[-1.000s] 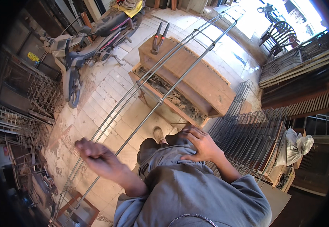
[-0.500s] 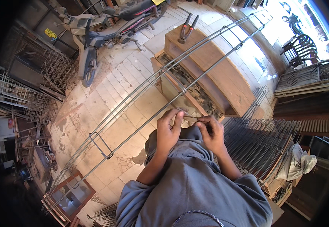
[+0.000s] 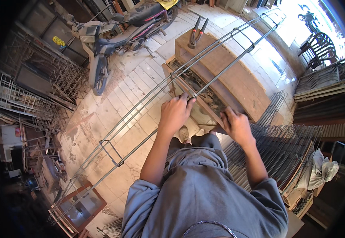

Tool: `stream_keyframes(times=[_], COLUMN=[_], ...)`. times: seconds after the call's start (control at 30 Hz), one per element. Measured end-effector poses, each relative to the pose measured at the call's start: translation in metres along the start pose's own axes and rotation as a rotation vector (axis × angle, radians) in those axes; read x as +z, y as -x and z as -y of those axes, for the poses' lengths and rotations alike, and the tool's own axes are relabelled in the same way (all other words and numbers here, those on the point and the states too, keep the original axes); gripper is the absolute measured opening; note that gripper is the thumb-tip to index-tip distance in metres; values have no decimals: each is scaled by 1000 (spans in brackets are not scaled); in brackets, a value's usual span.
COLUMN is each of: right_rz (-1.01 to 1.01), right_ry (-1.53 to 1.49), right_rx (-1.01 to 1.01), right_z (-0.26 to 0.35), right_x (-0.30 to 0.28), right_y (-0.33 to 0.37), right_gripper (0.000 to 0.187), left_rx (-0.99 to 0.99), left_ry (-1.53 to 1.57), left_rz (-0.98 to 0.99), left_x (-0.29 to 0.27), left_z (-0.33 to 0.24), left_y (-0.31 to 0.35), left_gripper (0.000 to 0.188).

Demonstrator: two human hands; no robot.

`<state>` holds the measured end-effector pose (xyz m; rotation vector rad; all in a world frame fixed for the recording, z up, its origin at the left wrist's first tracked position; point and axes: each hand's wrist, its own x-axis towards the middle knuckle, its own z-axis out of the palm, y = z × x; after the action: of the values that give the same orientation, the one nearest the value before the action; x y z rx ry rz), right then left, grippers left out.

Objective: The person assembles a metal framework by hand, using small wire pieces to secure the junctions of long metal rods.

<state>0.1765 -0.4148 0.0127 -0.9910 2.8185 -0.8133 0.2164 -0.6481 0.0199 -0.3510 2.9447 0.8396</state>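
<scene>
A long steel rebar cage point(image 3: 140, 106) with square stirrups runs diagonally over a wooden box point(image 3: 236, 75). My left hand point(image 3: 174, 113) is at the lower bar, its fingers closed beside the stirrup joint point(image 3: 193, 95); what they pinch is too small to make out. My right hand point(image 3: 238, 126) is apart from it at the near right end of the box, fingers curled together, and their contents are hidden. Dark thin scraps, perhaps wire, lie in the open trough point(image 3: 198, 85) of the box. Red-handled pincers point(image 3: 196, 35) rest on the box top near its far end.
Stacked bent rebar stirrups point(image 3: 275, 146) stand close on my right, with a pale plastic bag point(image 3: 318, 168) beyond. A motorcycle point(image 3: 117, 35) is parked at the far left. Metal grilles point(image 3: 67, 75) lean along the left side. A framed pane point(image 3: 81, 206) lies at lower left.
My hands have moved apart and forward from the thin wire-like piece between them: the left to the stirrup joint, the right to the box's near right end. The view has shifted slightly.
</scene>
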Motion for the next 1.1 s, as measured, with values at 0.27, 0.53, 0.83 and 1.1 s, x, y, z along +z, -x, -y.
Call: stream_keyframes(times=[0.27,0.53,0.83,1.1], right_rz=[12,-47,-115,-161], right_ry=[-408,-510,-567,-641], right_rx=[68,204,155,146], right_z=[0,25,26,26], right_x=[25,60,73,96], right_y=[13,-4,-27,-31], right_gripper=[8,8,14,13], left_rx=[44,-20,36,-43], left_ry=[338,380,516,914], left_rz=[-45,-21,-101,126], left_x=[14,11,19,23], left_z=[15,13,22,41], left_y=[-9,-9,-5,-16], left_gripper=[32,33,32,19])
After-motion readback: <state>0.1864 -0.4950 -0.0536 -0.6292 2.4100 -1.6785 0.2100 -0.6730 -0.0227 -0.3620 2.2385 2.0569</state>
